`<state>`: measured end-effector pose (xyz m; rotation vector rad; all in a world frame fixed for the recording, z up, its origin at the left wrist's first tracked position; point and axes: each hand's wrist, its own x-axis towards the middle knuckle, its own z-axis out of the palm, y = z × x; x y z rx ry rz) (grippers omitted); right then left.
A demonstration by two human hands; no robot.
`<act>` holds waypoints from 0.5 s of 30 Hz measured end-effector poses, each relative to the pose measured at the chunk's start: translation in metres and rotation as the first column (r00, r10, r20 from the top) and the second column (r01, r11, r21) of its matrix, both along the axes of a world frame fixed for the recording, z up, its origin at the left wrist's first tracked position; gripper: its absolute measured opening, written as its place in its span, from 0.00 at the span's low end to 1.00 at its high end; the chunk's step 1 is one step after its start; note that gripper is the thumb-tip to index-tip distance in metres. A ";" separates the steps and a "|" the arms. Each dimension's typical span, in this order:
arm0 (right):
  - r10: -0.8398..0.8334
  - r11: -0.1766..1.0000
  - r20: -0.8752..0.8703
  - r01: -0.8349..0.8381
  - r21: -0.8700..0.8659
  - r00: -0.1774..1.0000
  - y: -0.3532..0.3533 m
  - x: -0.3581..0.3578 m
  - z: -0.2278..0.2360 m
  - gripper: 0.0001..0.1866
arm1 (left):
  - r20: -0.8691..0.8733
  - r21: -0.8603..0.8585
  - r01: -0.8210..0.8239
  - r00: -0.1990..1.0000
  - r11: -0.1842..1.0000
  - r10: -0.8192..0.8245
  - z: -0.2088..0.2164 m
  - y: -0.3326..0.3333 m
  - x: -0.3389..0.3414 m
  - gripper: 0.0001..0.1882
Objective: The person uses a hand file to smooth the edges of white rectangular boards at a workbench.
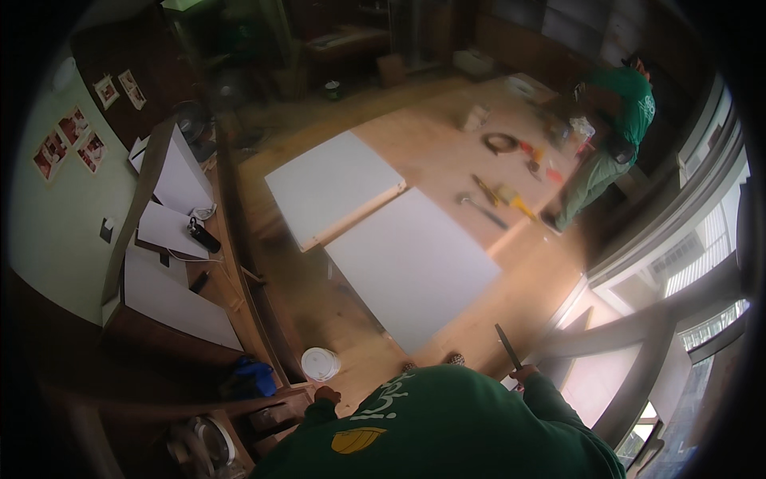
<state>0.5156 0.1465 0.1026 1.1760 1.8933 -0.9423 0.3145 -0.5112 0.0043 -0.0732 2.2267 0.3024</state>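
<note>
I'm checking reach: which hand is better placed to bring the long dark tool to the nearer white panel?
Probably the right hand: it grips the tool; the left hand is farther off, near the white bucket.

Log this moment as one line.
right hand: holding dark long tool; left hand: contents unclear; white tub: beyond left hand; white panels: lying ahead

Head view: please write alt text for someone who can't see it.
A person's right hand holds a long dark tool, with two white panels ahead; the left hand is near a white bucket. Beyond, a green-shirted co-worker stands.
</note>
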 end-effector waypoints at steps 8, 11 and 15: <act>0.017 1.000 0.033 -0.017 0.025 0.999 -0.008 0.006 0.002 0.26 | -0.229 0.183 0.312 0.936 0.932 -0.268 -0.031 -0.025 0.002 0.17; -0.048 0.999 0.057 0.047 0.018 0.997 -0.014 0.001 0.009 0.26 | -0.140 0.248 0.215 0.973 0.945 -0.184 -0.033 -0.028 0.002 0.16; -0.031 0.999 0.041 0.030 0.016 0.999 -0.018 -0.002 0.017 0.26 | -0.032 0.462 0.138 0.990 0.876 -0.139 -0.031 -0.031 -0.004 0.16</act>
